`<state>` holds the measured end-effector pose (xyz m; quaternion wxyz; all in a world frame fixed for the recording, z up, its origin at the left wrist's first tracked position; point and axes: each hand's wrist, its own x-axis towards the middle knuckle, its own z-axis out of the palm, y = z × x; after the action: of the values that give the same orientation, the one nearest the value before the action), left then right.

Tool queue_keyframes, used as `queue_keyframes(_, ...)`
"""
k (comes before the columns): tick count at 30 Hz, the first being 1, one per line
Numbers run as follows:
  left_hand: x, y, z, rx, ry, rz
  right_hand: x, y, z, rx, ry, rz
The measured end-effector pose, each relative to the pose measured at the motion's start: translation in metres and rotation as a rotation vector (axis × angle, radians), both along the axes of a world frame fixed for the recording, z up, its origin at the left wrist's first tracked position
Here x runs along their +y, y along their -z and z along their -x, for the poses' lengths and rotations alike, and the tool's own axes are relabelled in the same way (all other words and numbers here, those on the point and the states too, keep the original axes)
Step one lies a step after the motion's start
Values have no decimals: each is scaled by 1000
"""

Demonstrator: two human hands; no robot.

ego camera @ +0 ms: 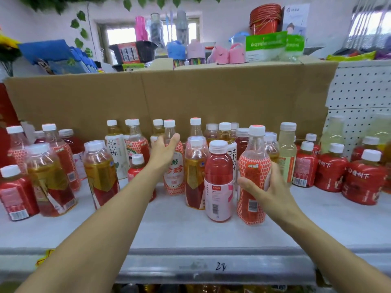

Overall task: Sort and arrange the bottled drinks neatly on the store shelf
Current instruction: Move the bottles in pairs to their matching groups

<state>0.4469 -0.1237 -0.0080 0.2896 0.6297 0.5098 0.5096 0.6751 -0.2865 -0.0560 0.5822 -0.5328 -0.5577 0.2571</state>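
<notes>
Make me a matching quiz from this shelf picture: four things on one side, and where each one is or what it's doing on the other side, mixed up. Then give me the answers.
Column one
1. right hand
2. left hand
3. pink-labelled red drink bottle
4. stack of red pots

Column two
A. up top, behind the cardboard sheet
B. open, fingers straight, among the middle bottles
C. grips the orange net-patterned bottle
D. stands at the front of the shelf, white cap on

Pairs: 1-C, 2-B, 3-D, 4-A
</notes>
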Motion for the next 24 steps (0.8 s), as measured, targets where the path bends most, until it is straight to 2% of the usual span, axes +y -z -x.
queue_keyframes(5, -9, -2, 6, 145, 43, -51, -5, -1, 1, 1, 8, 5)
queue_keyframes(9, -36, 1, 16, 185, 74, -102, -14, 1, 3, -3, 22, 1)
queue_keyframes(13, -69, 8, 31, 103, 109, -127, -22, 2, 6, -15, 69, 20)
queue_keyframes(17, -99, 30, 32, -104, 135, -39, -28, 12, 13, -30, 123, 27)
queue_keyframes(21, -109, 65, 33, -93, 143, 50, -31, 18, 18, -17, 153, 39)
queue_keyframes(24, -112, 68, 33, -121, 164, 42, -31, 16, 20, -8, 164, 39)
